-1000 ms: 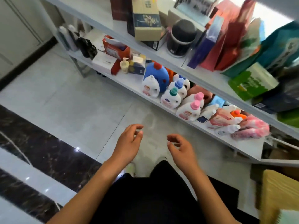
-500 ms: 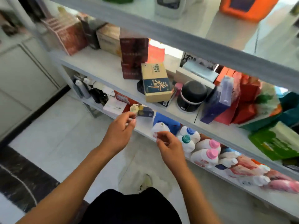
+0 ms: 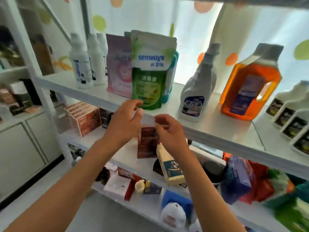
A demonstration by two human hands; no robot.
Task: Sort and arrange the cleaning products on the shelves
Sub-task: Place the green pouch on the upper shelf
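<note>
Cleaning products stand along a white shelf (image 3: 217,134) at chest height, in front of a bright window. Largest is the orange disinfectant jug (image 3: 250,84), upright with a grey cap, a purple label and a handle hole on its right side. Next is the green Seaways refill pouch (image 3: 150,71), standing upright with its long axis vertical and its printed face turned to the camera; its bottom edge sits at the shelf's front lip. A pink refill pouch (image 3: 118,64) stands just behind it to the left, also upright. A white degreaser bottle (image 3: 195,91) with a grey neck stands between the pouch and the jug, leaning slightly right. White bottles with blue labels (image 3: 82,62) stand in a row at the left end, and white bottles with dark labels (image 3: 287,114) line the right end.

Both hands are raised just below the pouch. The left hand (image 3: 123,124) has loosely curled fingers; its fingertips are at the pouch's lower left corner, though blur makes contact unclear. The right hand (image 3: 168,131) is curled likewise and holds nothing.
</note>
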